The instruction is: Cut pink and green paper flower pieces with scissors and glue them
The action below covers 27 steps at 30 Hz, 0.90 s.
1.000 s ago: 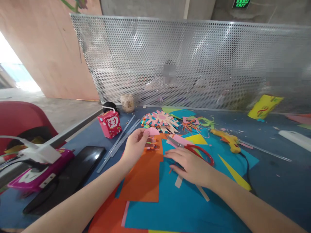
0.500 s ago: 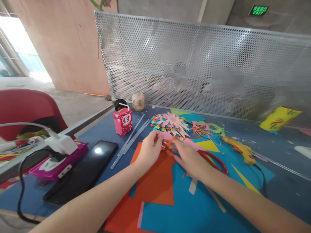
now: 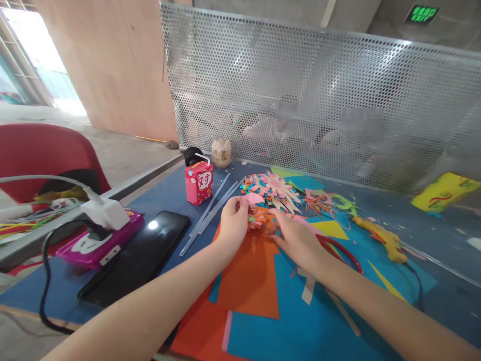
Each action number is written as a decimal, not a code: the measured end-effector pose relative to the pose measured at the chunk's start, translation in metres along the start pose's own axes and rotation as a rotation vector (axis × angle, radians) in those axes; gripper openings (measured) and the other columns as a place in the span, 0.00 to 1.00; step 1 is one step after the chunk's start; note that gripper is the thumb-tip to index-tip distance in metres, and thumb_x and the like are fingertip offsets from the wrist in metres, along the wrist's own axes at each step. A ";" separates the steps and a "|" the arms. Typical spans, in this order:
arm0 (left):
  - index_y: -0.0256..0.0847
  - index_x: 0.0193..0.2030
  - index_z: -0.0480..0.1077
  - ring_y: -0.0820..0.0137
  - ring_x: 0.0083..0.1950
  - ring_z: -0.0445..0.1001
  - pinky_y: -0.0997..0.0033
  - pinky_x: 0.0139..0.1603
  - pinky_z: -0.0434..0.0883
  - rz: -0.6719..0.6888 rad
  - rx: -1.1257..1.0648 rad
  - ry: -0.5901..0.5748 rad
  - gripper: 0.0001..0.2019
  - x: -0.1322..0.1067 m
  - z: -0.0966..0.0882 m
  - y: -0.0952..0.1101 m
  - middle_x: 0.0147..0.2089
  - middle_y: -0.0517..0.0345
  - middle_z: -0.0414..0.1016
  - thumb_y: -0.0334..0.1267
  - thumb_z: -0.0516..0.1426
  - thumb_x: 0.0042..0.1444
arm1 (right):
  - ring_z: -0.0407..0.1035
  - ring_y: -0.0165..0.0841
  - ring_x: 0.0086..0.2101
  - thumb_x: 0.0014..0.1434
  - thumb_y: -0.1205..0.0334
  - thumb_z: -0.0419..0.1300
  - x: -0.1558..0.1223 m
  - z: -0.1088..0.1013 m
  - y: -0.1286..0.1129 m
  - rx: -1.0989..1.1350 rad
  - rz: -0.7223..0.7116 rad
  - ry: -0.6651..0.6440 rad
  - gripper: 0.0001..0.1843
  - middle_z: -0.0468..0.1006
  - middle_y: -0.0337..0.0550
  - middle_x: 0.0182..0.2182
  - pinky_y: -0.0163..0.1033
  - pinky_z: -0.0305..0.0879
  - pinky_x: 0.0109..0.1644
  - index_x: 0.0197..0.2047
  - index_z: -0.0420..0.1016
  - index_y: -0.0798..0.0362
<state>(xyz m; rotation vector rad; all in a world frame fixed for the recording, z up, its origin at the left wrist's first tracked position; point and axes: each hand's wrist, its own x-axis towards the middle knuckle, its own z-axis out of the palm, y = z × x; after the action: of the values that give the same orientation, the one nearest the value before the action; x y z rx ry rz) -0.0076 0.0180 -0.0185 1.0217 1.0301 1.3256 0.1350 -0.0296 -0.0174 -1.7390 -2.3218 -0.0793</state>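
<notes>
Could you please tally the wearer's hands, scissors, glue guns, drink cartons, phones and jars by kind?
Hands: 2, the left hand pinching pink paper and the right hand
Scissors: 1, partly hidden
Glue gun: 1
Drink carton: 1
Phone: 1
Jar: 1
Total: 7

Rear barrier: upright metal screen (image 3: 319, 100). Left: drink box (image 3: 198, 185) with raised straw (image 3: 203, 157); low clear sticks (image 3: 219, 208). Right: red handle (image 3: 352, 256) just beside right hand (image 3: 298, 240); yellow glue gun (image 3: 385, 241), trailing cord (image 3: 418, 281). Open room: above flat orange sheet (image 3: 250, 281) and blue sheet (image 3: 308, 326), between forearms (image 3: 161, 296).
</notes>
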 end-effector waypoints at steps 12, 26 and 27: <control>0.37 0.30 0.65 0.78 0.26 0.68 0.81 0.26 0.64 0.083 0.012 0.018 0.07 -0.001 -0.004 0.007 0.28 0.60 0.70 0.34 0.50 0.58 | 0.75 0.42 0.38 0.61 0.71 0.49 0.007 -0.017 0.034 -0.203 0.136 0.103 0.22 0.80 0.50 0.40 0.40 0.68 0.36 0.59 0.58 0.57; 0.38 0.32 0.66 0.75 0.25 0.68 0.77 0.26 0.64 0.199 0.155 -0.328 0.06 -0.015 -0.002 0.006 0.27 0.60 0.71 0.38 0.52 0.56 | 0.71 0.34 0.37 0.63 0.61 0.56 0.016 -0.061 0.162 -0.322 0.562 0.197 0.12 0.75 0.42 0.38 0.46 0.70 0.43 0.49 0.68 0.55; 0.39 0.32 0.66 0.75 0.25 0.69 0.76 0.26 0.64 0.198 0.162 -0.335 0.06 -0.015 -0.002 0.007 0.28 0.60 0.72 0.38 0.51 0.56 | 0.71 0.34 0.37 0.63 0.61 0.57 0.016 -0.060 0.161 -0.330 0.557 0.182 0.12 0.75 0.41 0.38 0.46 0.70 0.43 0.49 0.68 0.55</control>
<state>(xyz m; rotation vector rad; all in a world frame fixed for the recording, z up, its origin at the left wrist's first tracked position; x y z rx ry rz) -0.0113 0.0029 -0.0126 1.4441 0.8051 1.1872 0.2936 0.0215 0.0286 -2.3588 -1.6966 -0.5177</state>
